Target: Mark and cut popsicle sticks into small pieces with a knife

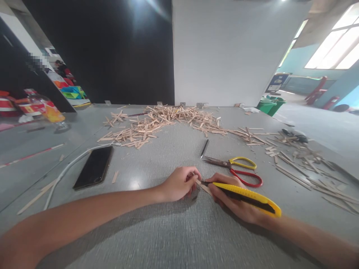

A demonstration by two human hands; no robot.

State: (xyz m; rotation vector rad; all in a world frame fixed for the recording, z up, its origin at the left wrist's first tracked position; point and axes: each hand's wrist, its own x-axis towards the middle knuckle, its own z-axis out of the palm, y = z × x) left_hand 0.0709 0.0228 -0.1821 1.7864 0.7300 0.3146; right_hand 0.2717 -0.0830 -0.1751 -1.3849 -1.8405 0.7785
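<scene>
My left hand (181, 183) pinches one end of a small wooden stick (204, 188) just above the grey table (157, 239). My right hand (232, 200) is wrapped round a yellow and black utility knife (246, 195), its front end pointing left at the stick. The two hands are close together, and the stick spans the gap between them. Fingers partly hide the knife's tip and the stick's ends. Behind my right hand lie scissors (224, 163) with one yellow and one red handle, and a pen (205, 148).
A heap of wooden sticks (146, 127) lies at the back, with more sticks (311, 164) at the right. On the left are a black phone (94, 167), a white cable (67, 166) and a bottle (49, 110). Black and white panels (224, 52) stand behind the table.
</scene>
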